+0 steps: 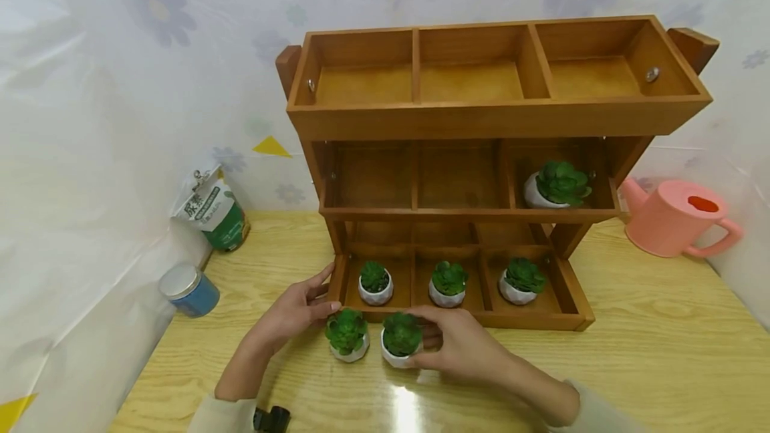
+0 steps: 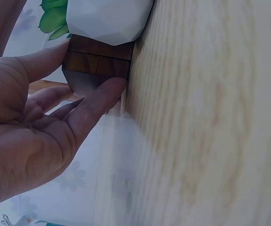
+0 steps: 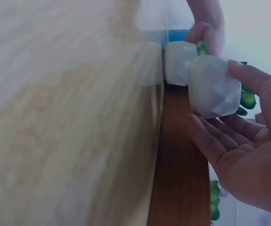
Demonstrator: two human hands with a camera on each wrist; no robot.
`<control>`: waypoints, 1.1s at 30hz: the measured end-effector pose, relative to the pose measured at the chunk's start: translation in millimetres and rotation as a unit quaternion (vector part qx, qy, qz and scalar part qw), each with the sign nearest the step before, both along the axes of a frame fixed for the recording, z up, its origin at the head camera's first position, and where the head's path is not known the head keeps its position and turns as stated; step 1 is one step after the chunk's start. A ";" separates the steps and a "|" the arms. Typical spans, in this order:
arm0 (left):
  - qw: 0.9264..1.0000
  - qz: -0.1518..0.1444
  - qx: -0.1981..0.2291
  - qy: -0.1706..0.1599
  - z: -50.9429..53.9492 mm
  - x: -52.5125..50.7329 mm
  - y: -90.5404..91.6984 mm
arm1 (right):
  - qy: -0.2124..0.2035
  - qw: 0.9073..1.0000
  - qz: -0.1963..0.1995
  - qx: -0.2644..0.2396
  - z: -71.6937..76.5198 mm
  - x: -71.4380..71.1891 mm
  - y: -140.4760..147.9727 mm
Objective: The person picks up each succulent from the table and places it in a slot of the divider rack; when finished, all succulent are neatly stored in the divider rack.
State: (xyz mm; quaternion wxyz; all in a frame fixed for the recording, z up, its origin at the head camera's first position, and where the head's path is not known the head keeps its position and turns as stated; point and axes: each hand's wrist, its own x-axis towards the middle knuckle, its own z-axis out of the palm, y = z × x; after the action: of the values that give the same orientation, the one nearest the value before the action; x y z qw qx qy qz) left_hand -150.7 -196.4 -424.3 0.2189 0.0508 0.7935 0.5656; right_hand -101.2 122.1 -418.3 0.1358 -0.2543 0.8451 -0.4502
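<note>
My right hand [image 1: 463, 346] grips a small potted succulent [image 1: 402, 336] between thumb and fingers. In the right wrist view its white faceted pot [image 3: 214, 87] hangs off the tabletop. Another potted succulent [image 1: 347, 334] stands on the table just left of it, before the shelf's front edge. With thumb and fingers, my left hand [image 1: 295, 316] holds the front left corner of the three-tier wooden shelf [image 1: 481, 319]; the left wrist view shows that corner [image 2: 95, 63] between them. On the bottom tier, one succulent sits in each compartment: left [image 1: 375, 284], middle [image 1: 448, 284] and right [image 1: 522, 280].
A larger succulent [image 1: 556, 184] occupies the middle tier's right compartment. Right of the shelf stands a pink watering can [image 1: 676, 219]. At left are a blue jar [image 1: 190, 290] with a pale lid and a clipped green-and-white bag [image 1: 215, 212]. A small black object [image 1: 272, 419] lies by the left sleeve.
</note>
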 end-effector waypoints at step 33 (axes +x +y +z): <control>1.000 -0.009 0.008 -0.002 2.6 0.5 -1.5 | 0.141 0.985 -0.093 -0.020 133.9 -16.2 65.7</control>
State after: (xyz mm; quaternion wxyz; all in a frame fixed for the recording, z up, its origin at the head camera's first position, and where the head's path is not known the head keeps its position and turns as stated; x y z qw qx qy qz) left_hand -150.2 -197.9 -421.8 0.2253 0.0588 0.7877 0.5703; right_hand -117.4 187.8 -284.4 -0.0320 -0.2377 0.8667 -0.4374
